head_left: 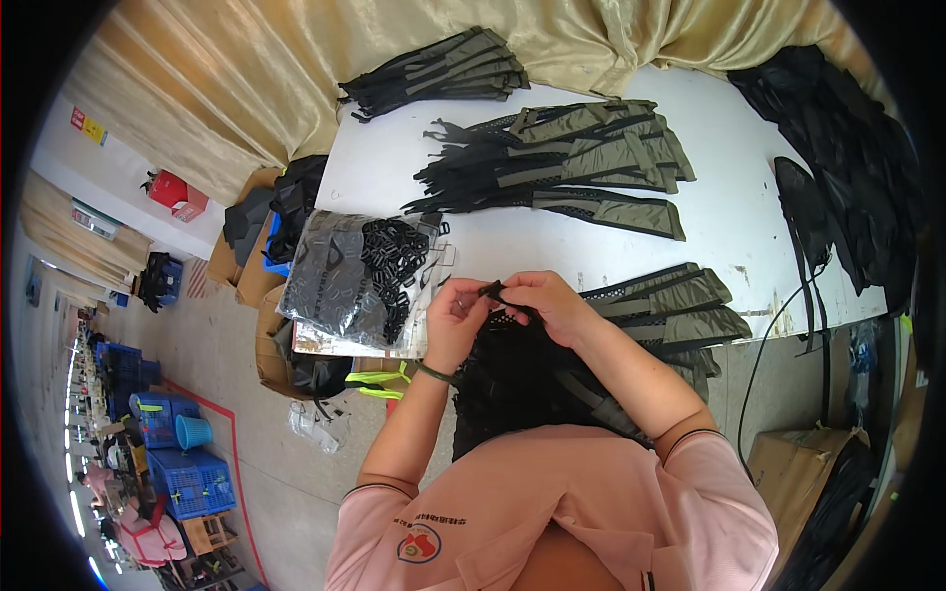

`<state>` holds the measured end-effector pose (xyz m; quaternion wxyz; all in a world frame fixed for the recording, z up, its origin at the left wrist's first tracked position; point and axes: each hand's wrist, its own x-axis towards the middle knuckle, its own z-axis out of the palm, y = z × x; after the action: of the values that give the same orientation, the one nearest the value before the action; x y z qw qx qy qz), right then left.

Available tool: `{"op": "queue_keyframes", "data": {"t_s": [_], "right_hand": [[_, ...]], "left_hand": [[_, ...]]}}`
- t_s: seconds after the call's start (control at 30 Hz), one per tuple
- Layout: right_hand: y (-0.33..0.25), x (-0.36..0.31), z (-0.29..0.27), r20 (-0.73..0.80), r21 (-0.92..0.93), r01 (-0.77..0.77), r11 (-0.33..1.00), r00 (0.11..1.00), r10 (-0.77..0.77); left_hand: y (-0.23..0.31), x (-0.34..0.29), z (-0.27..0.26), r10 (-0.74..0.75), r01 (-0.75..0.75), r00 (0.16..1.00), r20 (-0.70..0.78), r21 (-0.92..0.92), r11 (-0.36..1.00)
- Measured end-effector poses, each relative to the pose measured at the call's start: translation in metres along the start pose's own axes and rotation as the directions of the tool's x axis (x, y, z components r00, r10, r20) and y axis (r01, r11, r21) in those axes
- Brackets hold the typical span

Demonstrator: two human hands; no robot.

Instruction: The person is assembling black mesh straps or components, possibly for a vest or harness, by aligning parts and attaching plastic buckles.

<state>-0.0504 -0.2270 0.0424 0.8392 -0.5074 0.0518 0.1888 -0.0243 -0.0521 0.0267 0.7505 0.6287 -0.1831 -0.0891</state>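
Close together at the table's near edge, my left hand [455, 311] and my right hand [548, 303] both pinch the end of a black strap [493, 291]. Whether a small buckle is also between the fingers cannot be made out. Below the hands, black mesh fabric [503, 379] lies over my lap. Left of my left hand, a clear plastic bag [330, 276] lies on the table with a heap of small black plastic buckles [394, 261] at its opening. Beside my right forearm are several olive and black shoulder-strap pieces [680, 305], partly hidden by the arm.
Farther up the white table [734, 212] lies a larger pile of olive and black strap pieces [581, 158], and a smaller bundle [443, 74] sits behind. Black fabric [838, 158] is heaped at right. Cardboard boxes [278, 345] and blue crates [192, 483] stand on the floor at left.
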Motion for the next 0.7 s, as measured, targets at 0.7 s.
{"op": "queue_keyframes", "data": {"t_s": [0.7], "right_hand": [[0.002, -0.014, 0.009, 0.006, -0.061, 0.239, 0.969, 0.971, -0.239]], "left_hand": [[-0.002, -0.008, 0.012, 0.303, -0.296, 0.953, 0.001, 0.208, 0.932]]}}
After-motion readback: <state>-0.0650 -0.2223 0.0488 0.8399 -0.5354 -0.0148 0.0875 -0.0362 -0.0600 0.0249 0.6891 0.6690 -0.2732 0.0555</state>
